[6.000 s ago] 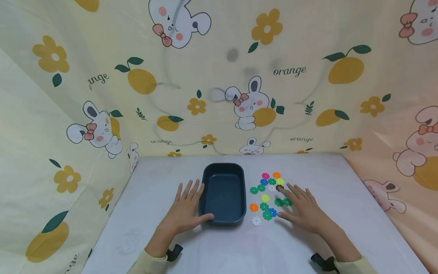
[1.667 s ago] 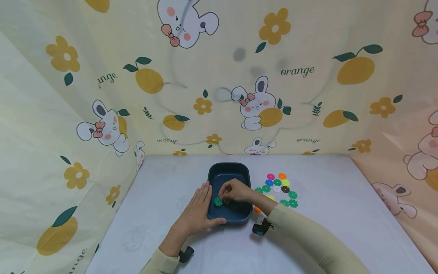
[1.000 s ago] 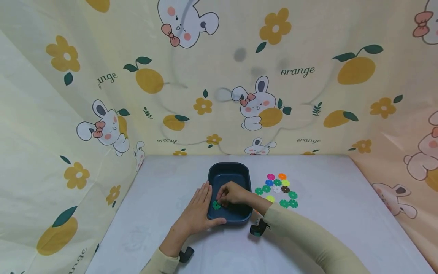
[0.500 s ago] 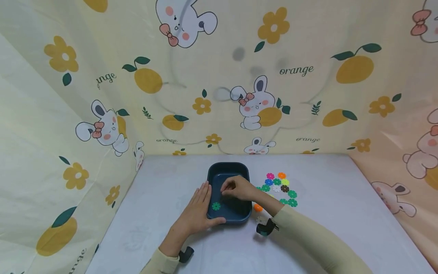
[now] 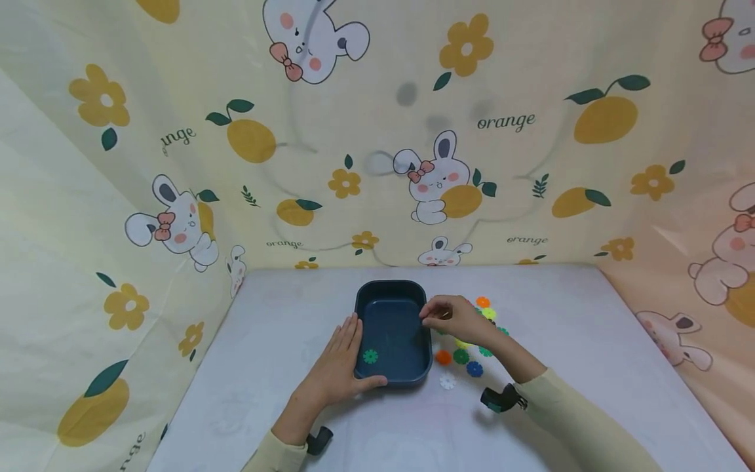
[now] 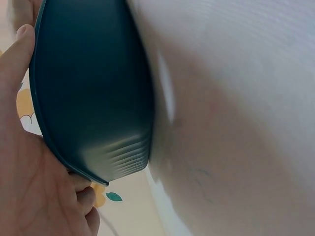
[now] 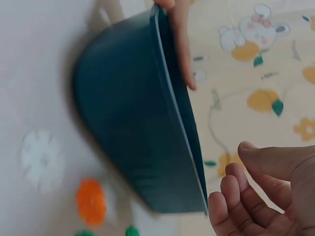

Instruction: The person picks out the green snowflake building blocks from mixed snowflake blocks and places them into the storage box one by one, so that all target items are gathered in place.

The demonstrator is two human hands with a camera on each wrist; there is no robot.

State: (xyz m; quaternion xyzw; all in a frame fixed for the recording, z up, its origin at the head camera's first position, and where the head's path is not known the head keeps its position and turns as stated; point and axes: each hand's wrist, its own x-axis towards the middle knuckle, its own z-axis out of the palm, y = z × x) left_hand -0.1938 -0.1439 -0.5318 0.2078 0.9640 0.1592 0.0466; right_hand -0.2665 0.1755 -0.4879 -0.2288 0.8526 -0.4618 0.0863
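A dark blue plastic bin (image 5: 393, 321) stands on the white table. Inside it, near the front left corner, lies a green flower-shaped disc (image 5: 370, 356). My left hand (image 5: 333, 367) rests along the bin's left side, fingers straight, thumb on the near rim. My right hand (image 5: 463, 321) is above the bin's right rim; the right wrist view shows its loosely bent fingers (image 7: 230, 191) apart from the thumb, with nothing between them. Right of the bin lie an orange disc (image 5: 444, 357), a green disc (image 5: 461, 356), a blue disc (image 5: 474, 369) and a white disc (image 5: 447, 381).
More flower discs lie behind and under the right forearm, among them an orange one (image 5: 483, 301) and a yellow one (image 5: 489, 313); some are hidden. A patterned curtain (image 5: 366, 196) closes off the back and sides of the table (image 5: 283, 308).
My right hand carried a green disc into the bin, let it go at the front left, then rose and moved right to the bin's rim. My left hand stays on the bin.
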